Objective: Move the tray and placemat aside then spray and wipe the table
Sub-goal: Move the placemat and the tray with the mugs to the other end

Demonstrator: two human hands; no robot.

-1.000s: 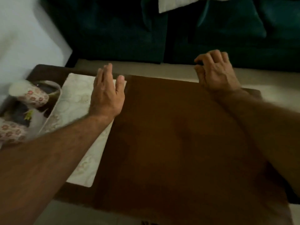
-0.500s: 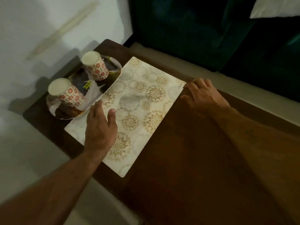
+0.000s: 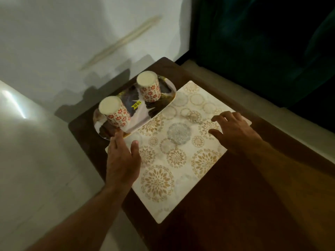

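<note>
Both hands (image 3: pixel 123 160) (image 3: pixel 235 131) spread over placemat (image 3: pixel 181 160), tray (image 3: pixel 163 98) beyond.

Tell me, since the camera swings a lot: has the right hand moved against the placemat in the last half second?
Yes. The right hand has slid from the placemat's far right corner inward, and now lies over the mat.

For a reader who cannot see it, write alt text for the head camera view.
Two open hands, left hand and right hand, reach over a patterned placemat on a dark wooden table. An oval tray holding two upturned floral cups overlaps the placemat's far left corner.
</note>
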